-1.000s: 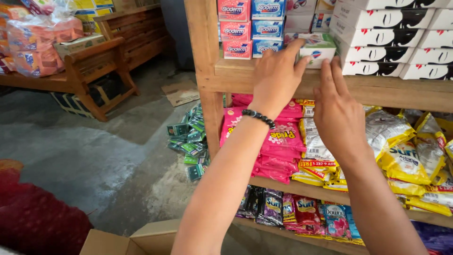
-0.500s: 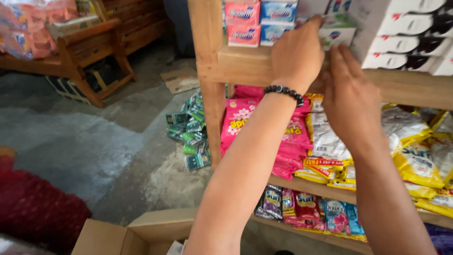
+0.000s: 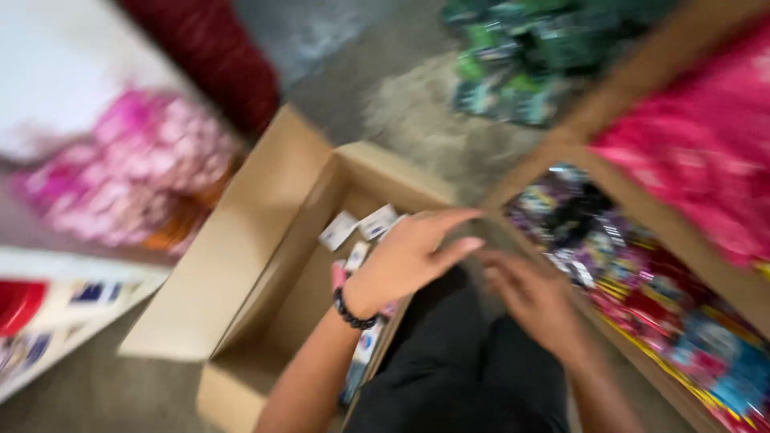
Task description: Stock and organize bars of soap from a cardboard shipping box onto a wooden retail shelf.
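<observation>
Cardboard box (image 3: pixel 265 265) is now lying open right under the left hand (image 3: pixel 409 256), small packets (image 3: pixel 357 228) showing just beyond its spread, empty fingers. Both hands have come down from the upper shelf; the right hand (image 3: pixel 533 301), also open and empty, is hovering beside it, nearer the lower shelf (image 3: pixel 642 216).

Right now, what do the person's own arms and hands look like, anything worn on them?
Both forearms are bare, with no sleeves or gloves in view. The left hand has a dark beaded bracelet round its wrist. The right hand shows nothing worn, though the picture is motion-blurred, so small rings could go unseen.
</observation>
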